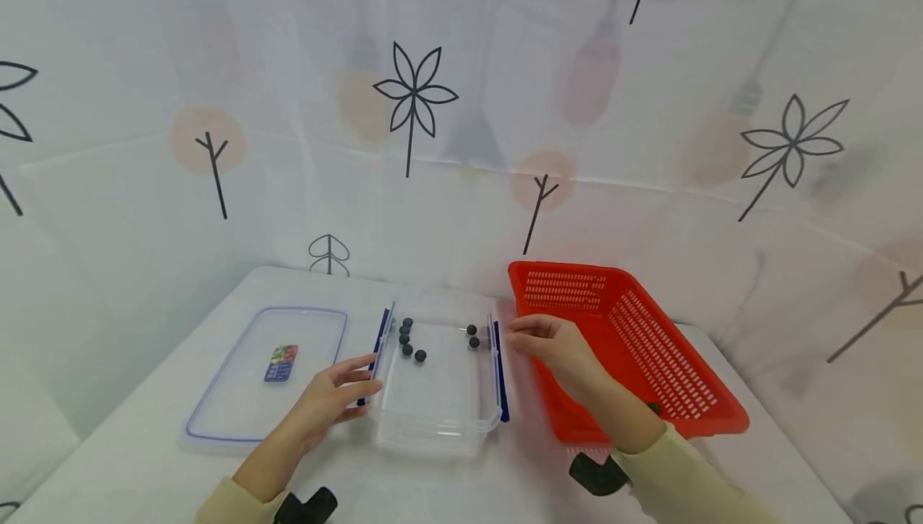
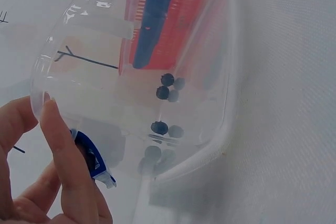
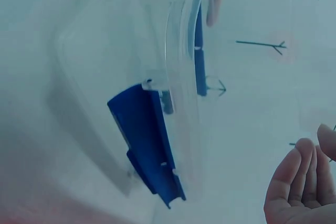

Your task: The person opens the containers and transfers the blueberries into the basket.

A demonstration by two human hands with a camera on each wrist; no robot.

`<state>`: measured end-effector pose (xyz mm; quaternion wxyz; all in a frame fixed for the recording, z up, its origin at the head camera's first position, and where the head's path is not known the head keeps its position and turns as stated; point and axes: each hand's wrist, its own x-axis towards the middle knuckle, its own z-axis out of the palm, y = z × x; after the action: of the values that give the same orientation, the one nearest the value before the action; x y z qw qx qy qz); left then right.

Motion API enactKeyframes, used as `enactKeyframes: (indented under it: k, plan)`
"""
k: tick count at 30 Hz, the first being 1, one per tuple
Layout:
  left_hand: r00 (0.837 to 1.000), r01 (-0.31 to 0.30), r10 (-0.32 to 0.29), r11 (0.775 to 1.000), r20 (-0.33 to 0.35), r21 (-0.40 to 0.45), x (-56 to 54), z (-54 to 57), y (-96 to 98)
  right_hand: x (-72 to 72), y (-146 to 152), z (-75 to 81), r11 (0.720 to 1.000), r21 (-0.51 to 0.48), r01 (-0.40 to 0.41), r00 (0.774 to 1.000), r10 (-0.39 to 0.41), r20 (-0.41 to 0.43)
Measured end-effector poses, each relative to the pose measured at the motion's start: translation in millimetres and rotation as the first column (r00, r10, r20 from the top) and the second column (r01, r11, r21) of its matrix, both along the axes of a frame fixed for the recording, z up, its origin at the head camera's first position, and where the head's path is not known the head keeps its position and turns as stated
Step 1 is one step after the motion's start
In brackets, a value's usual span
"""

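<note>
Head view gives me the clear tub [image 1: 433,388] in the centre of the frame, standing on the white table [image 1: 151,452], with dark berries [image 1: 421,356] inside: a curved row of five toward its left wall and a pair near its right wall. My left hand [image 1: 333,396], just left of centre, pinches the tub's left rim between thumb and fingers, and on the left wrist feed I see that grip at the lower left. My right hand [image 1: 561,350], right of centre, is part open, fingers gently bent and thumb close to them; I see nothing in it. The right wrist feed puts it in the lower right corner, apart from the tub. Two blue clips [image 1: 501,372] hang folded outward, one on each side wall. Over the left of the head view the lid [image 1: 238,396] lies flat, blue-edged, with a bright sticker [image 1: 281,364] at its middle. On the right sits the red basket [image 1: 606,332], partly behind my right forearm, one berry peeking past the arm near the basket's lower edge. Pale yellow sleeves [image 1: 692,476] come in from the bottom, and a cloth [image 1: 288,67] printed with line-drawn plants fills the top.
</note>
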<state>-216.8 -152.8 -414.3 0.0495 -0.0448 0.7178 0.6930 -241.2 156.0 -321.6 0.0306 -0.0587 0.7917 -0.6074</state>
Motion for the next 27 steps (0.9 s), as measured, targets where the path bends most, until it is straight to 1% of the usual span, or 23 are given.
enactKeyframes:
  k: [5, 8, 16, 18, 23, 27]
  plan:
    - [1.0, -0.001, 0.001, 1.0, 0.021, 0.009, -1.2, -0.5, 2.1, -4.8, -11, -8.5, 0.999, -0.036, -0.014, 1.0, 0.014, 0.005]
    - [1.0, 0.001, -0.001, 1.0, 0.025, 0.013, -1.4, 0.0, 2.7, -6.8, -16, -11.8, 0.999, -0.031, -0.026, 1.0, 0.026, 0.0]
    - [1.0, 0.01, -0.01, 1.0, 0.014, 0.014, -2.5, 2.6, 1.8, -12.9, -36, -13.1, 0.998, -0.013, -0.057, 0.998, 0.057, -0.016]
    - [1.0, 0.008, -0.008, 1.0, 0.017, 0.012, -3.8, 2.8, 2.1, -14.1, -40, -14.4, 0.996, -0.025, -0.082, 0.996, 0.082, -0.021]
    - [1.0, 0.014, -0.014, 1.0, 0.016, 0.003, -5.5, 1.8, 1.9, -16.0, -47, -19.6, 0.989, -0.092, -0.114, 0.993, 0.113, -0.016]
    - [1.0, 0.018, -0.018, 1.0, 0.02, 0.003, -5.3, 1.5, -1.1, -19.4, -53, -21.1, 0.987, -0.098, -0.125, 0.992, 0.126, -0.004]
